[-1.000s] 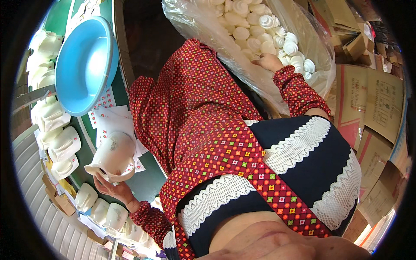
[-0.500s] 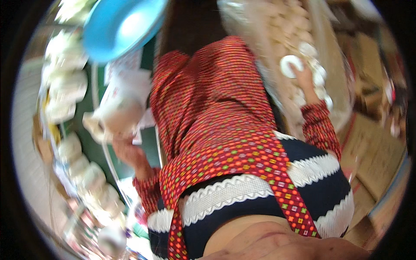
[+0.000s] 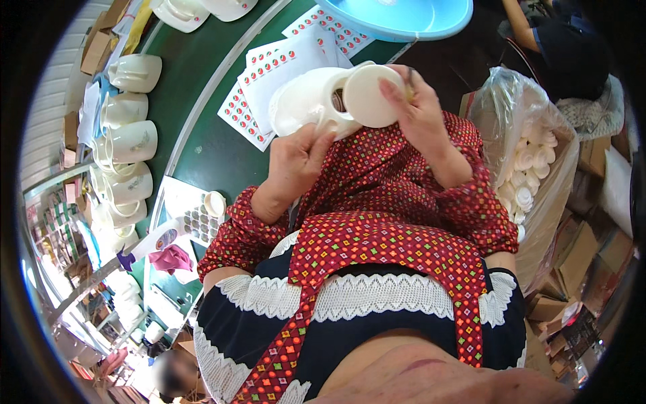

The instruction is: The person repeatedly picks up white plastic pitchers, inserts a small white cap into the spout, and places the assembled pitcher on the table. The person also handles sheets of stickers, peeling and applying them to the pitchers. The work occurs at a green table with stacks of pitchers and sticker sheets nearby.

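In front of me a cream-white jug (image 3: 296,101) lies tilted on its side, its round mouth facing right. My left hand (image 3: 296,161) is closed on the jug's handle side, thumb and fingers pressed together. A round white lid (image 3: 370,97) is gripped by my right hand (image 3: 424,108), its flat face toward me. The lid sits just beside the jug's mouth and overlaps it in view, so whether they touch I cannot tell. Under the jug are white sheets (image 3: 289,64) of small round red-and-green stickers.
White jugs (image 3: 131,141) line the left side of the green table (image 3: 202,145). A light-blue basin (image 3: 417,27) stands at the far edge. On the right, a plastic-lined box (image 3: 552,222) holds many white lids (image 3: 521,195). Another person (image 3: 565,60) is at the upper right.
My right hand has come from the box on the right to the middle, carrying a lid to the jug. My left hand has brought the jug toward my lap. The view has turned.
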A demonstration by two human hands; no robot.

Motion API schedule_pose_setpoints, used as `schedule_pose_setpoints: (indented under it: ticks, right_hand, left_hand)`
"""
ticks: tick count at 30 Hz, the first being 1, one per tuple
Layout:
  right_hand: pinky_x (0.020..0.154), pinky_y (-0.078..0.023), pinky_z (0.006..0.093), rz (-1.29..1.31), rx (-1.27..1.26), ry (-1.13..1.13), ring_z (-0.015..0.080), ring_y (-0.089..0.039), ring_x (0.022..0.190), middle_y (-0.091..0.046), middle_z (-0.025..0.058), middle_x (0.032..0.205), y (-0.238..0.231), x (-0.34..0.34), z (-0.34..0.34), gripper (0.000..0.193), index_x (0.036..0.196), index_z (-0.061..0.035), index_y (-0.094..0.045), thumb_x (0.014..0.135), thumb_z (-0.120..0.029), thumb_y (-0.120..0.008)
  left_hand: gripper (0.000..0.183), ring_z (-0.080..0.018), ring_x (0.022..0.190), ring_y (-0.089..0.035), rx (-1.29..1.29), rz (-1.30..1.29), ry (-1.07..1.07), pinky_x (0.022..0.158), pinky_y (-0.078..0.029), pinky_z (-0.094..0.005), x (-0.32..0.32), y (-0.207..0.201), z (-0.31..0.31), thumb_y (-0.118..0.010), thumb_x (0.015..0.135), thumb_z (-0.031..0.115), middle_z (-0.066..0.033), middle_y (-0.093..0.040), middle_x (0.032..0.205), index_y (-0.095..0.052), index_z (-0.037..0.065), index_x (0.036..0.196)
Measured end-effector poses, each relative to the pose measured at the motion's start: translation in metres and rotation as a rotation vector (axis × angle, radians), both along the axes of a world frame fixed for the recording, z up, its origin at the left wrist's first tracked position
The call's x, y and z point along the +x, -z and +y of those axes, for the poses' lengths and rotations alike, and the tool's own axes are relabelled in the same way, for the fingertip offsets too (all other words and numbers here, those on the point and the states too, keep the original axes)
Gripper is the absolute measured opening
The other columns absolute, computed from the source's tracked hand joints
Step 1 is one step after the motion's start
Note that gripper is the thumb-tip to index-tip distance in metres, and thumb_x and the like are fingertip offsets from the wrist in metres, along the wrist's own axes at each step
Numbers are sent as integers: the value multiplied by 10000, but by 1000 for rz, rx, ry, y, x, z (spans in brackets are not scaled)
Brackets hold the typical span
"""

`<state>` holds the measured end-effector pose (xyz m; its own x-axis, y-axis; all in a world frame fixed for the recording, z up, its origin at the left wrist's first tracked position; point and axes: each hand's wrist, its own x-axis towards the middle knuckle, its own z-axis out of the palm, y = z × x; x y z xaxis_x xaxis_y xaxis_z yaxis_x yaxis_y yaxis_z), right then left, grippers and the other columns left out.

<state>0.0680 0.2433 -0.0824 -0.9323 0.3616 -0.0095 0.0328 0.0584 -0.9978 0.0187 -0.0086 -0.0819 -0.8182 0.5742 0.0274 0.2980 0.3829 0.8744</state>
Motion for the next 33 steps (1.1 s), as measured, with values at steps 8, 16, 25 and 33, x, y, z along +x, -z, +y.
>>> schedule_pose_setpoints:
  ticks: [8,16,25,33]
  right_hand:
    - [837,-596,407,-53,720,68,304,-734,921,-680,153,1094,-22,-6,4,381,1311,-101,-730,1074,-392,-660]
    - [893,-626,422,-229,1075,-292,350,-749,1036,-684,183,1200,-81,-2,20,873,1494,-128,-623,783,-544,-912]
    - [890,-640,414,-46,987,-572,344,-732,1097,-632,112,1419,-102,-11,38,809,1467,-251,-655,718,-83,-915]
    - [842,-665,357,331,1373,-705,266,-687,1229,-611,44,1478,-82,-13,59,869,1472,-375,-648,727,44,-803]
  left_hand:
    - [242,-330,568,-608,5,40,59,569,-498,-402,8,-23,29,-708,1056,234,-206,-646,705,-717,5,979]
    - [296,-459,689,-699,19,36,100,617,-554,-537,10,-29,48,-688,1045,302,-220,-699,748,-711,31,929]
    - [217,-446,776,-717,-58,42,156,686,-566,-499,6,-30,45,-670,1057,249,-222,-729,867,-757,58,1110]
    - [249,-448,759,-717,-101,29,205,684,-568,-506,5,-36,47,-660,1063,259,-236,-728,860,-760,34,1106]
